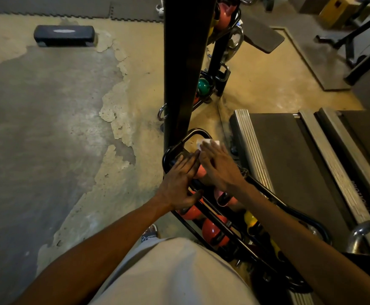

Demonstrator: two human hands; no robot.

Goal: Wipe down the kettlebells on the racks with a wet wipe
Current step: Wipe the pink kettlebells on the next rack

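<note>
A black tubular rack [198, 134] below me holds several kettlebells, pink, red [212, 231] and yellow [250, 219]. Both hands lie on a pink kettlebell [200, 171] at the rack's far end. My left hand [179, 179] rests flat on its left side with straight fingers. My right hand [220, 166] presses a white wet wipe [206, 143] onto it with flat fingers; the wipe sticks out past the fingertips. Most of this kettlebell is hidden under the hands.
A tall black post [184, 69] rises just beyond the rack. Behind it a second rack holds green [203, 84] and pink [225, 15] kettlebells. Treadmill decks [289, 155] lie to the right. A black step platform [64, 35] sits far left on worn floor.
</note>
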